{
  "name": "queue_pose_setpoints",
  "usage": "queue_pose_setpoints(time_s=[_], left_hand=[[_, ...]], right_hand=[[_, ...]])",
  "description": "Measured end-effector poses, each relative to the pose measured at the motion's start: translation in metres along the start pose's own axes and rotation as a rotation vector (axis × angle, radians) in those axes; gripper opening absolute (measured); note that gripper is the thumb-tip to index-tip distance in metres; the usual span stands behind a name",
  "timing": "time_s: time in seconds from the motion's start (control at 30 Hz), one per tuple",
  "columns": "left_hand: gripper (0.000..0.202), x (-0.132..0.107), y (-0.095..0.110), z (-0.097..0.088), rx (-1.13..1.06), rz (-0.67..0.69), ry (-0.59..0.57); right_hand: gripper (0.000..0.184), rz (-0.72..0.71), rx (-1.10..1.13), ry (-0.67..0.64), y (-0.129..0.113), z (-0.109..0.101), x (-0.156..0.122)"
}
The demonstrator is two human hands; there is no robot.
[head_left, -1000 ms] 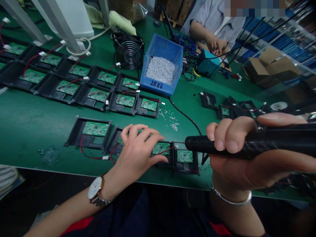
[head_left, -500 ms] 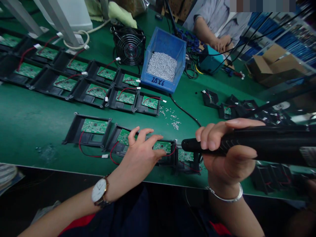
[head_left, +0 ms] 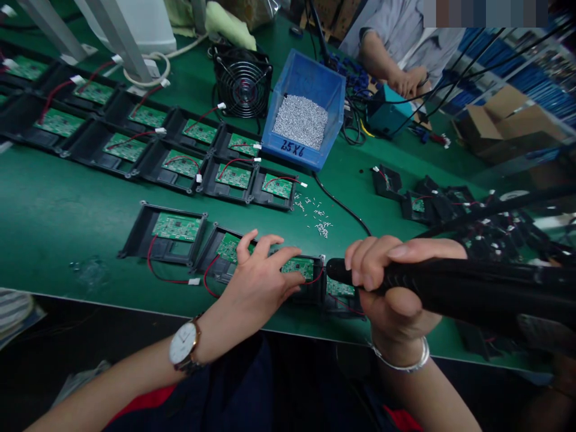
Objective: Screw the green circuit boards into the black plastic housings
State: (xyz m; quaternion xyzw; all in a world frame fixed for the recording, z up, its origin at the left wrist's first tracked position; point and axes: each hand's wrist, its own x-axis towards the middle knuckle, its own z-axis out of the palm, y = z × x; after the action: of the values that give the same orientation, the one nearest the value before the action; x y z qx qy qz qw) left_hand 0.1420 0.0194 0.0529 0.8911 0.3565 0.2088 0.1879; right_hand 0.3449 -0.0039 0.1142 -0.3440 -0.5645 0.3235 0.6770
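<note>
My right hand is wrapped around a black electric screwdriver, which lies nearly level with its nose pointing left. That nose is at the right edge of a black plastic case holding a green circuit board; the bit is hardly visible. My left hand rests over this case and its neighbour with fingers spread, thumb and fingertips around the board. The hand partly covers the neighbouring case. Another case with a board sits under the screwdriver's nose, partly hidden.
A blue bin of small screws stands behind, with loose screws in front. Rows of cases line the left, beside a fan. More cases lie right. A co-worker's hands are across the table.
My right hand and the screwdriver have shifted slightly left and down, the nose now closer to the case edge. My left hand stays in place on the cases. The view has shifted slightly.
</note>
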Motion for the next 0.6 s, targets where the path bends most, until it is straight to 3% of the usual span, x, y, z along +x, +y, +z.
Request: queue_pose_setpoints(time_s=[0.07,0.23,0.37,0.5,0.53,0.6], left_hand=[[0.012,-0.001,-0.001,-0.002,0.005,0.023,-0.014],[0.066,-0.005,-0.002,-0.016,0.037,0.102,-0.123],[0.062,-0.004,0.003,-0.022,0.065,0.133,-0.189],[0.048,0.007,0.027,-0.002,0.078,0.166,-0.190],[0.051,0.010,0.035,0.006,0.067,0.165,-0.173],[0.080,0.018,0.050,0.017,0.030,0.155,-0.102]], right_hand=[[0.042,-0.002,0.022,-0.008,0.001,-0.002,0.002],[0.033,0.021,0.063,0.034,-0.009,-0.017,0.025],[0.031,-0.203,-0.052,0.185,-0.009,-0.040,0.056],[0.036,-0.226,-0.156,0.239,0.016,-0.057,0.076],[0.040,-0.200,-0.168,0.241,0.023,-0.059,0.078],[0.047,-0.155,-0.188,0.239,0.037,-0.063,0.079]])
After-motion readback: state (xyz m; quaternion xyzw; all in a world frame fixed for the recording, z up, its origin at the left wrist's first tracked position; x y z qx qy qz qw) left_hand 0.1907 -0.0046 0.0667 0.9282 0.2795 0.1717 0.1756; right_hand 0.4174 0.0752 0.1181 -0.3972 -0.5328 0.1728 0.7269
